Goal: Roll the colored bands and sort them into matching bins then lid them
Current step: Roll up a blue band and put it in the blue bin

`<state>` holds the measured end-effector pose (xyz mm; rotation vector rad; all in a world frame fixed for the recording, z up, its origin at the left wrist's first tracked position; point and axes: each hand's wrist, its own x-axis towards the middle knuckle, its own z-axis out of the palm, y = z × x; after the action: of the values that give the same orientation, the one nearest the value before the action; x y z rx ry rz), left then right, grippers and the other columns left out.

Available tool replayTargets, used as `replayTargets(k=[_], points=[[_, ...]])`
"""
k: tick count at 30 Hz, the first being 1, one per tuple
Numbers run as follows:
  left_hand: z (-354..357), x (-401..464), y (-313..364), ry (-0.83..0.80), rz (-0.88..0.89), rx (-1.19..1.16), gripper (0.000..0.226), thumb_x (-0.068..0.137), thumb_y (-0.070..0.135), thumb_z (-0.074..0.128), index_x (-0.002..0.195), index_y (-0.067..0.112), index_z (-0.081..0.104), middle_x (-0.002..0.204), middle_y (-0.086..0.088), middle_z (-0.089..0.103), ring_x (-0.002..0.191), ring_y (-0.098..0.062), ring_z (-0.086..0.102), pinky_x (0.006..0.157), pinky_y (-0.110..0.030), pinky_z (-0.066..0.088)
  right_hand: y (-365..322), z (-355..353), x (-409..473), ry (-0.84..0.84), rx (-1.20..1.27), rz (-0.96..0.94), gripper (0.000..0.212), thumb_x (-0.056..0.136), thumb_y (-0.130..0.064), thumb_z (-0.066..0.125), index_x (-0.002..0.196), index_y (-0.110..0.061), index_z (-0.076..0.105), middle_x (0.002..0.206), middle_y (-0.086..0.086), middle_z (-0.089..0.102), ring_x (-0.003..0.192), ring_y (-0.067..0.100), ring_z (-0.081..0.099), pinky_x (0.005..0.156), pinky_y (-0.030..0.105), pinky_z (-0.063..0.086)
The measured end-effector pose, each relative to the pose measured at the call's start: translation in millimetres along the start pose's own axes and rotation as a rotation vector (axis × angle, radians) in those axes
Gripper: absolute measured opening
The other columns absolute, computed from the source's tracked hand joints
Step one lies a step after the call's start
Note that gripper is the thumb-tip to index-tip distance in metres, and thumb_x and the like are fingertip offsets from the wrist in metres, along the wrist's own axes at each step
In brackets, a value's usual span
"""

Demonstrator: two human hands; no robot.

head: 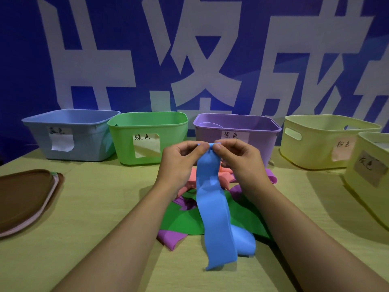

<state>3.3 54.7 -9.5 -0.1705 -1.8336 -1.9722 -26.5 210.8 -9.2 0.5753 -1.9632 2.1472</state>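
A long blue band (212, 203) hangs from both my hands above the table. My left hand (181, 159) and my right hand (240, 159) pinch its top edge between thumbs and fingers, side by side. Its lower end trails onto the table. Under it lies a pile of bands: green (185, 220), purple (170, 237) and pink (189, 180). At the back stand a blue bin (69, 116), a green bin (147, 119) and a purple bin (235, 121), each with a paper label, all without lids.
Two pale yellow bins, one (320, 123) at the back right and one (366, 144) at the right edge, carry labels. A stack of brown lids (25, 197) lies on the table (94, 228) at the left. A blue wall with white characters rises behind the bins.
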Motion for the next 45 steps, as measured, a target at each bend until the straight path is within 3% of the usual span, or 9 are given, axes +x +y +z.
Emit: replayTargets(k=[3, 9, 12, 16, 19, 25, 32, 39, 45], points=[[-1, 1, -2, -0.008, -0.020, -0.026, 0.010, 0.092, 0.009, 0.073, 0.100, 0.011, 0.078, 0.098, -0.007, 0.080, 0.098, -0.024, 0.075, 0.090, -0.035, 0.061, 1, -2, 1, -0.012, 0.006, 0.005, 0.012, 0.092, -0.011, 0.074, 0.104, -0.009, 0.075, 0.100, 0.008, 0.078, 0.091, 0.016, 0.071, 0.075, 0.031, 0.057], [-2, 1, -2, -0.026, -0.012, -0.050, 0.015, 0.091, 0.001, 0.072, 0.102, 0.010, 0.077, 0.102, -0.009, 0.080, 0.096, -0.020, 0.075, 0.088, -0.031, 0.061, 1, -2, 1, -0.037, 0.037, 0.027, 0.014, 0.091, -0.010, 0.074, 0.104, -0.013, 0.075, 0.102, 0.008, 0.078, 0.093, 0.017, 0.071, 0.076, 0.029, 0.058], [-2, 1, -2, -0.033, 0.003, -0.054, 0.017, 0.090, 0.000, 0.073, 0.101, 0.012, 0.077, 0.101, -0.008, 0.080, 0.095, -0.017, 0.074, 0.087, -0.029, 0.060, -1, 1, -1, -0.039, 0.080, 0.088, 0.024, 0.089, -0.033, 0.073, 0.104, -0.015, 0.075, 0.102, 0.011, 0.077, 0.091, 0.022, 0.070, 0.080, 0.039, 0.057], [0, 0, -1, -0.050, 0.001, -0.062, 0.019, 0.089, -0.003, 0.072, 0.103, 0.011, 0.076, 0.097, -0.004, 0.080, 0.091, -0.014, 0.074, 0.083, -0.025, 0.060, -4, 3, -3, 0.044, -0.077, 0.141, 0.045, 0.088, -0.061, 0.063, 0.087, -0.019, 0.079, 0.080, 0.012, 0.076, 0.068, 0.016, 0.065, 0.062, 0.032, 0.053], [-1, -1, -1, -0.050, 0.009, -0.045, 0.020, 0.089, -0.003, 0.073, 0.105, 0.010, 0.076, 0.102, -0.006, 0.080, 0.094, -0.015, 0.075, 0.085, -0.026, 0.060, -4, 3, -3, 0.066, -0.131, 0.097, 0.039, 0.093, -0.052, 0.065, 0.084, -0.017, 0.080, 0.074, 0.011, 0.073, 0.060, 0.008, 0.061, 0.056, 0.022, 0.049], [-2, 0, -2, -0.036, 0.007, -0.027, 0.023, 0.086, -0.003, 0.076, 0.103, 0.012, 0.077, 0.102, -0.007, 0.080, 0.098, -0.019, 0.075, 0.088, -0.029, 0.060, 1, 1, 0, 0.045, -0.165, 0.047, 0.030, 0.096, -0.041, 0.068, 0.088, -0.014, 0.080, 0.075, 0.010, 0.072, 0.064, 0.010, 0.058, 0.064, 0.031, 0.052], [-4, 2, -5, -0.068, -0.033, -0.059, 0.025, 0.084, -0.006, 0.076, 0.103, 0.011, 0.077, 0.104, -0.009, 0.079, 0.102, -0.024, 0.073, 0.090, -0.033, 0.059, 3, 0, 1, 0.024, -0.158, 0.028, 0.014, 0.096, -0.028, 0.070, 0.096, -0.016, 0.079, 0.085, 0.003, 0.077, 0.074, 0.009, 0.066, 0.065, 0.026, 0.057], [1, -2, 1, -0.042, -0.176, -0.082, 0.041, 0.080, 0.046, 0.075, 0.104, 0.013, 0.076, 0.098, -0.007, 0.079, 0.094, -0.023, 0.075, 0.081, -0.032, 0.060, 3, 2, -1, -0.032, -0.134, -0.034, 0.007, 0.095, -0.016, 0.070, 0.098, -0.014, 0.076, 0.089, -0.004, 0.077, 0.081, 0.001, 0.070, 0.074, 0.022, 0.059], [1, -2, -3, 0.020, -0.110, 0.054, 0.025, 0.093, 0.037, 0.072, 0.084, 0.016, 0.080, 0.082, -0.005, 0.079, 0.076, -0.013, 0.071, 0.077, -0.035, 0.059, 6, 3, 1, -0.030, -0.105, -0.054, 0.008, 0.094, -0.013, 0.072, 0.101, -0.010, 0.076, 0.093, 0.001, 0.078, 0.085, 0.005, 0.071, 0.073, 0.020, 0.056]])
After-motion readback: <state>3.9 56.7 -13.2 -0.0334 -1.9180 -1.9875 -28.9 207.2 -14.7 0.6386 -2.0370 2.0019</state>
